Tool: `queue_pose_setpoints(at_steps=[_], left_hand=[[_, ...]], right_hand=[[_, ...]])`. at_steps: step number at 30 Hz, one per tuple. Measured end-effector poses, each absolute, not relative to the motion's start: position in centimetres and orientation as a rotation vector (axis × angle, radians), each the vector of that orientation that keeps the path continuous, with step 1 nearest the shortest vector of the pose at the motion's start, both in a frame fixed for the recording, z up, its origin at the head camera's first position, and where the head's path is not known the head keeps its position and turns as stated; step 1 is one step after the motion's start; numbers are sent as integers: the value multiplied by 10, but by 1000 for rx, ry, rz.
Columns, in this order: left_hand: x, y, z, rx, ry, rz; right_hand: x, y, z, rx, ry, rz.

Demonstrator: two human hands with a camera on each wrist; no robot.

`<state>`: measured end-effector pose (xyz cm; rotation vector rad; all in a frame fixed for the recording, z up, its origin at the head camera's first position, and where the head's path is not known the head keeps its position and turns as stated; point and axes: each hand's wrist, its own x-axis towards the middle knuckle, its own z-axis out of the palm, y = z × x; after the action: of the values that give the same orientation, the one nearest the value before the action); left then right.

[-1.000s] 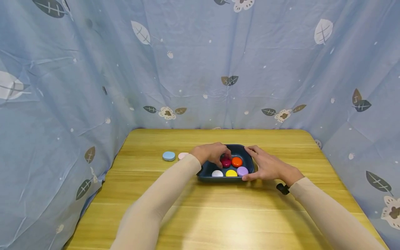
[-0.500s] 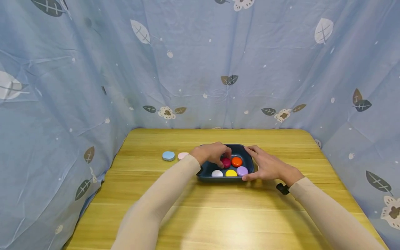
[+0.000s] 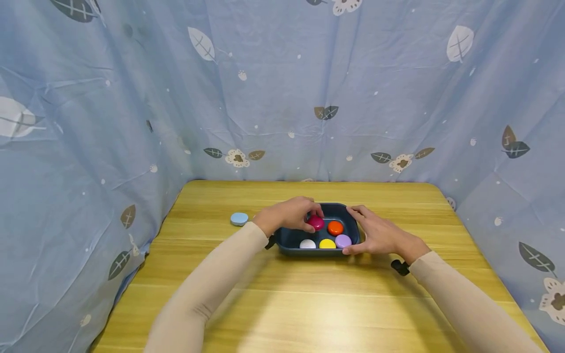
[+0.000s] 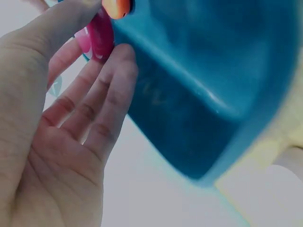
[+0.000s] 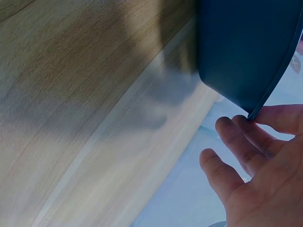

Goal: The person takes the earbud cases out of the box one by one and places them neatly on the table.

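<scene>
Magenta disc (image 3: 316, 222) is pinched in the left hand (image 3: 289, 215); lift it straight up, while the right hand (image 3: 375, 235), fingers extended, steadies the dark tray (image 3: 348, 223).

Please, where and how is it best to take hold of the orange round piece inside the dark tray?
Probably from straight above, pinching the orange piece across its rounded edge with thumb and fingertip. It lies flat and low in the tray, with the purple piece and yellow piece close by and the tray wall behind, so a sideways approach looks blocked.
</scene>
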<state>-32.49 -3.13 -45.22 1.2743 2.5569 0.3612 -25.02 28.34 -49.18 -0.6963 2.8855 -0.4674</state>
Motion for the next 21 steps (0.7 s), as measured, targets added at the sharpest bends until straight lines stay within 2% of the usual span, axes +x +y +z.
queue_pose_setpoints(at_steps=[21], left_hand=[[-302, -131, -440, 1151, 2858, 563]], right_hand=[[-249, 285, -495, -713, 2900, -456]])
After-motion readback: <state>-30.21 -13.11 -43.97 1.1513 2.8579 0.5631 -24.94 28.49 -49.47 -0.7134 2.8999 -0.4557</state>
